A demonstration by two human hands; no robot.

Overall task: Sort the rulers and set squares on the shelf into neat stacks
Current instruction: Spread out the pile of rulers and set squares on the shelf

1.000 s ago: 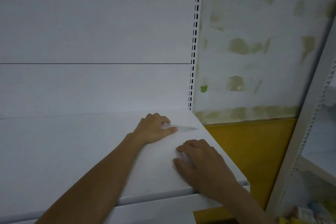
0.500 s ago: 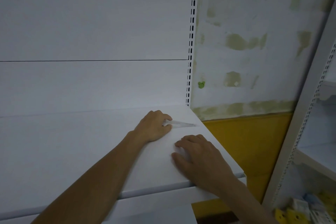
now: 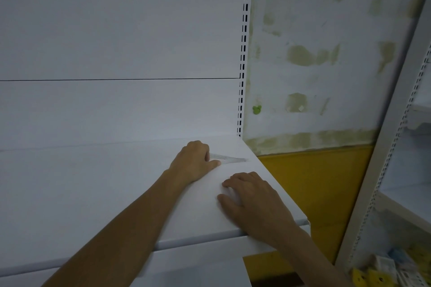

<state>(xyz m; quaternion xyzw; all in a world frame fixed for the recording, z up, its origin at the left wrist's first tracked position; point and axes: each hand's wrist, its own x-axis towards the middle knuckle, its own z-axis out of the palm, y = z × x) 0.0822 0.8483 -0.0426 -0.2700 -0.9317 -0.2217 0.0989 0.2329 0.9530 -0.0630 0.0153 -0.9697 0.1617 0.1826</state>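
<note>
A clear plastic set square [image 3: 229,159] lies flat near the right end of the white shelf [image 3: 93,193], its thin point aimed at the shelf's right edge. My left hand [image 3: 193,164] rests on its wider end, fingers curled over it and thumb stretched along the shelf. My right hand [image 3: 253,200] lies palm down on the shelf nearer the front edge, fingers spread; whether anything clear lies under it I cannot tell. No other rulers show on the shelf.
The white back panel [image 3: 116,42] rises behind the shelf, with a slotted upright [image 3: 243,53] at its right end. A stained wall with a yellow lower band [image 3: 314,193] stands to the right. Another white shelving unit [image 3: 396,147] is at far right, with small packets [image 3: 384,270] low down.
My left hand's thumb has drawn back slightly along the set square. The right hand stays flat in the same spot. The view has shifted a little.
</note>
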